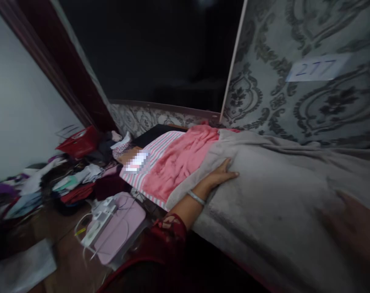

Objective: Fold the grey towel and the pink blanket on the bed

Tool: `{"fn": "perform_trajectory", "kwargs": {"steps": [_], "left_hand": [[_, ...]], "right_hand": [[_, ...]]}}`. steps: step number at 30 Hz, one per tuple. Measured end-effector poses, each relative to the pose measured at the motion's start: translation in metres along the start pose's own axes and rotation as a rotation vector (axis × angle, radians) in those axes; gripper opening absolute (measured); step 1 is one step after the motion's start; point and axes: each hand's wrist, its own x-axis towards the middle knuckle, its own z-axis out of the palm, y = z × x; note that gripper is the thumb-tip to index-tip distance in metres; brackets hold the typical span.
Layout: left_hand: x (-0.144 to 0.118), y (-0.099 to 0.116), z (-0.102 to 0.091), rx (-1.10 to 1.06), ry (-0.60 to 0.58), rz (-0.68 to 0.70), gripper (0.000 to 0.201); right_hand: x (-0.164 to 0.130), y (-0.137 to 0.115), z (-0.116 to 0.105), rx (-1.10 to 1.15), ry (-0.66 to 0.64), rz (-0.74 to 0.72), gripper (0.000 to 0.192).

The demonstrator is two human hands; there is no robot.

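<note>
My left hand (pixel 222 174), with a bangle (pixel 197 197) on its wrist, rests on a grey blanket (pixel 264 187) near its left end. Its thumb and fingers are spread and hold nothing. Farther right, my right hand (pixel 351 226) is over the same blanket, smeared by motion, so its fingers are hard to make out. The blanket lies mostly flat, with folds along the wall side. Beside its left edge is a crumpled pink blanket (pixel 185 154), on top of a striped sheet or mattress (pixel 163 144).
A purple lidded box (pixel 123 232) with a power strip (pixel 101 221) and cables stands on the floor at left. Heaps of clothes (pixel 77 181) and a red basket (pixel 79 142) lie beyond. Patterned wall (pixel 273 81) and a dark window (pixel 160 53) border the bed.
</note>
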Motion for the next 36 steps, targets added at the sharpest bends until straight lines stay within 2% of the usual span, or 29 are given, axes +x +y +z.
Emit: {"fn": "perform_trajectory", "kwargs": {"steps": [1,3,6,9,11,14,19,24,30,33,36], "left_hand": [[-0.007,0.004,-0.001,0.035,-0.002,0.001,0.113],[-0.027,0.009,-0.003,0.083,-0.022,-0.010,0.116],[-0.064,0.006,-0.006,0.122,-0.038,-0.004,0.112],[-0.093,-0.007,-0.001,0.153,0.034,0.072,0.100],[-0.103,-0.016,0.006,0.164,0.101,0.102,0.093],[-0.106,-0.021,0.013,0.201,0.124,0.084,0.085],[-0.110,-0.016,0.010,0.238,0.079,0.023,0.078],[-0.114,-0.018,0.007,0.232,0.086,-0.031,0.075],[-0.112,-0.024,0.004,0.270,0.116,-0.021,0.073],[-0.110,-0.025,0.002,0.282,0.138,0.016,0.073],[-0.107,-0.026,0.002,0.285,0.159,0.059,0.076]], "right_hand": [[0.006,-0.025,0.002,-0.074,0.045,-0.067,0.085],[0.019,-0.076,0.017,-0.062,-0.056,-0.181,0.088],[0.034,-0.136,0.060,0.024,-0.408,-0.320,0.067],[0.046,-0.161,0.106,0.098,-0.654,-0.468,0.055],[0.057,-0.162,0.127,0.117,-0.730,-0.538,0.054],[0.086,-0.148,0.145,0.106,-0.737,-0.545,0.053],[0.158,-0.115,0.158,0.041,-0.681,-0.448,0.057],[0.213,-0.087,0.163,-0.184,-0.666,-0.291,0.061],[0.228,-0.075,0.167,-0.284,-0.584,-0.226,0.056],[0.228,-0.084,0.163,-0.298,-0.550,-0.224,0.057],[0.211,-0.101,0.145,-0.299,-0.526,-0.243,0.059]]}}
